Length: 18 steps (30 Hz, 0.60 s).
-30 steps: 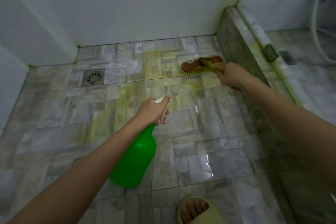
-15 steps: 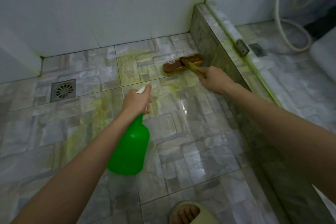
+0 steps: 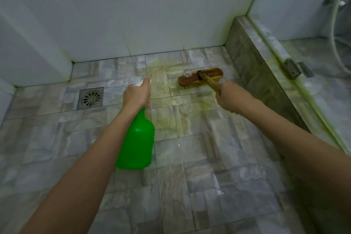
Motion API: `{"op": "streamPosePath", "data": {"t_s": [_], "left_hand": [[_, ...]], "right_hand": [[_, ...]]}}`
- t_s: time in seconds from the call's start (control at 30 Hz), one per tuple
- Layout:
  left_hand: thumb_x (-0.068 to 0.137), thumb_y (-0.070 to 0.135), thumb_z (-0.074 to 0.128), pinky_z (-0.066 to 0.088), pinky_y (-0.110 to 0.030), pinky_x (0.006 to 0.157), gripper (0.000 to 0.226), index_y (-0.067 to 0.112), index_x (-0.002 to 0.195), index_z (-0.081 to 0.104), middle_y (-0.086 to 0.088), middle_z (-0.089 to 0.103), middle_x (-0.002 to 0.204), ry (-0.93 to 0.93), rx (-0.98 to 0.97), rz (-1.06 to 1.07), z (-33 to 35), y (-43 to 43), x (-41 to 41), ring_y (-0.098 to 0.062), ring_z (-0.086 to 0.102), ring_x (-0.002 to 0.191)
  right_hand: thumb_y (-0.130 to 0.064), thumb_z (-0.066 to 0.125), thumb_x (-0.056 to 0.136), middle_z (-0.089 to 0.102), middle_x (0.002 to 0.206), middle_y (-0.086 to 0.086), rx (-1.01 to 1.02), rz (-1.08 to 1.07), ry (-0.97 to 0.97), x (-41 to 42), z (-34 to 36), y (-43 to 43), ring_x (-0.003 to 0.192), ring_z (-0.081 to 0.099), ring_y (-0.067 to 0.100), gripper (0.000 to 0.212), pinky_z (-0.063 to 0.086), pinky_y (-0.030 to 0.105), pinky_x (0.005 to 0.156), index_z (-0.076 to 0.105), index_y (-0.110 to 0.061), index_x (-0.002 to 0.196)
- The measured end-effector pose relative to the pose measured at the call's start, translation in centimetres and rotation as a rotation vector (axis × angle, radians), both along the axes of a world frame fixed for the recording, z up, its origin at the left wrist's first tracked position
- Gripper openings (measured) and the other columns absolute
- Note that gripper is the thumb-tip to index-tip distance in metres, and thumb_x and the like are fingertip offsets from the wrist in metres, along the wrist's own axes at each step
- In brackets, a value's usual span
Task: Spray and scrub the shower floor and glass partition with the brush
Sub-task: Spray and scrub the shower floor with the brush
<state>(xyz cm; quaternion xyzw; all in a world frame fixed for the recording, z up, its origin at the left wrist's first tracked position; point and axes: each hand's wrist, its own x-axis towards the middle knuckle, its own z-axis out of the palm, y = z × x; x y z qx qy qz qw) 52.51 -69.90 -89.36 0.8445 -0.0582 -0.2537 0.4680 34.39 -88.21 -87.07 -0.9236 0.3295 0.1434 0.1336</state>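
Green spray bottle (image 3: 137, 144) is in my left grip (image 3: 135, 97), which is wrapped round the neck. The white spray head pokes out above the knuckles and I can't see the trigger finger. The bottle hangs just right of the drain (image 3: 90, 98) on the near side, nozzle aimed at the floor past it.

Right grip (image 3: 230, 99) is wrapped round the wooden handle (image 3: 209, 83). The brush (image 3: 199, 77) sits bristles-down on the shower floor (image 3: 190, 176), well right of the drain, near the foot of the kerb (image 3: 252, 74) and close to the back wall.

My read on the step: floor scrub, back-right patch. A yellow-green film (image 3: 167, 119) runs from just right of the drain across to the brush. Tiles nearer than the drain look wet but not filmed, so I judge the floor partly done. The glass partition (image 3: 296, 47), far right of the drain on top of the kerb, doesn't look scrubbed, and there's a green line along its base.

What the next move calls for:
- downward pressure and short strokes along the kerb foot
- then work back toward the drain so the runoff goes there
- spray ahead of the brush, not onto it
- stay clear of the metal bracket (image 3: 290, 71) once I go up to the glass

Containers:
- The bottle is solid green, so I can't tell the fill level.
- The drain grate slots are dark, and I can't make out anything in them.
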Motion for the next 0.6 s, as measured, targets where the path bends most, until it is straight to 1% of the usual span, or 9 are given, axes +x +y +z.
{"op": "streamPosePath", "data": {"t_s": [0.03, 0.1, 0.13, 0.2, 0.3, 0.43, 0.5, 0.57, 0.6], "left_hand": [[0.089, 0.053, 0.052, 0.059, -0.034, 0.072, 0.042, 0.013, 0.079, 0.062, -0.009, 0.071, 0.083, -0.005, -0.004, 0.018, 0.0, 0.0, 0.7, -0.028, 0.067, 0.072], [0.092, 0.051, 0.051, 0.052, -0.028, 0.061, 0.042, 0.012, 0.082, 0.065, -0.002, 0.07, 0.079, -0.016, 0.021, 0.004, 0.3, 0.2, 1.5, -0.02, 0.065, 0.071], [0.094, 0.049, 0.05, 0.047, -0.026, 0.055, 0.043, 0.011, 0.085, 0.068, 0.0, 0.071, 0.078, -0.017, 0.033, -0.017, 0.4, 0.1, 1.8, -0.016, 0.064, 0.068], [0.094, 0.047, 0.052, 0.051, -0.027, 0.056, 0.043, 0.009, 0.086, 0.07, -0.004, 0.074, 0.081, -0.013, 0.013, -0.027, 0.0, -0.3, 2.4, -0.018, 0.064, 0.061], [0.093, 0.047, 0.056, 0.056, -0.033, 0.057, 0.042, 0.008, 0.081, 0.066, -0.01, 0.07, 0.079, -0.014, -0.054, 0.031, 0.1, -0.7, 2.5, -0.021, 0.06, 0.053], [0.096, 0.048, 0.055, 0.047, -0.017, 0.041, 0.047, 0.005, 0.095, 0.073, -0.005, 0.076, 0.082, -0.012, -0.112, 0.049, 0.2, -0.2, 2.8, -0.017, 0.068, 0.059], [0.097, 0.049, 0.054, 0.048, -0.018, 0.047, 0.048, 0.008, 0.088, 0.075, -0.005, 0.077, 0.08, -0.007, -0.167, 0.084, 0.4, 0.1, 2.8, -0.015, 0.071, 0.061], [0.096, 0.053, 0.054, 0.053, -0.025, 0.057, 0.048, 0.013, 0.082, 0.076, -0.003, 0.078, 0.077, -0.009, -0.198, 0.128, 0.9, 0.5, 2.3, -0.013, 0.073, 0.066], [0.096, 0.054, 0.053, 0.054, -0.026, 0.059, 0.049, 0.014, 0.08, 0.076, -0.001, 0.078, 0.076, -0.021, -0.195, 0.138, 1.1, 0.7, 2.0, -0.013, 0.073, 0.068]], "right_hand": [[-0.007, 0.028, 0.094, 0.059, 0.111, 0.02, 0.0, -0.003, 0.008, 0.6, -0.2, -0.1, 0.07, 0.057, 0.03, 0.078, 0.048, 0.039, 0.07, -0.004, -0.056, 0.146], [-0.008, 0.029, 0.095, 0.059, 0.108, 0.025, -0.003, -0.004, 0.007, 1.9, -0.4, -0.6, 0.053, 0.046, 0.02, 0.077, 0.05, 0.036, 0.06, -0.006, -0.057, 0.145], [-0.009, 0.029, 0.096, 0.06, 0.103, 0.024, -0.001, -0.002, 0.005, 2.5, -0.4, -0.7, 0.053, 0.048, 0.02, 0.077, 0.049, 0.033, 0.053, -0.006, -0.057, 0.145], [-0.008, 0.03, 0.096, 0.06, 0.093, 0.018, -0.002, 0.013, 0.012, 3.8, -0.2, -0.9, 0.055, 0.054, 0.023, 0.077, 0.044, 0.03, 0.044, -0.005, -0.056, 0.145], [-0.007, 0.032, 0.095, 0.057, 0.087, 0.011, 0.011, 0.023, 0.056, 5.1, 0.8, -0.7, 0.056, 0.056, 0.021, 0.077, 0.043, 0.028, 0.043, 0.0, -0.054, 0.147], [-0.002, 0.032, 0.092, 0.057, 0.096, 0.011, 0.022, 0.037, 0.107, 6.8, 1.1, 0.6, 0.056, 0.055, 0.019, 0.083, 0.041, 0.028, 0.041, -0.001, -0.054, 0.147], [-0.001, 0.032, 0.091, 0.058, 0.106, 0.016, -0.002, 0.055, 0.023, 8.5, 0.2, -0.7, 0.057, 0.053, 0.019, 0.083, 0.038, 0.028, 0.041, 0.001, -0.054, 0.147], [-0.002, 0.031, 0.092, 0.055, 0.119, 0.023, -0.019, 0.053, -0.01, 10.5, -0.2, -3.2, 0.057, 0.052, 0.02, 0.081, 0.035, 0.027, 0.04, 0.002, -0.054, 0.147], [-0.002, 0.031, 0.093, 0.055, 0.118, 0.023, -0.033, 0.05, -0.009, 11.2, 0.3, -3.9, 0.057, 0.052, 0.021, 0.079, 0.036, 0.026, 0.04, 0.005, -0.051, 0.148]]}}
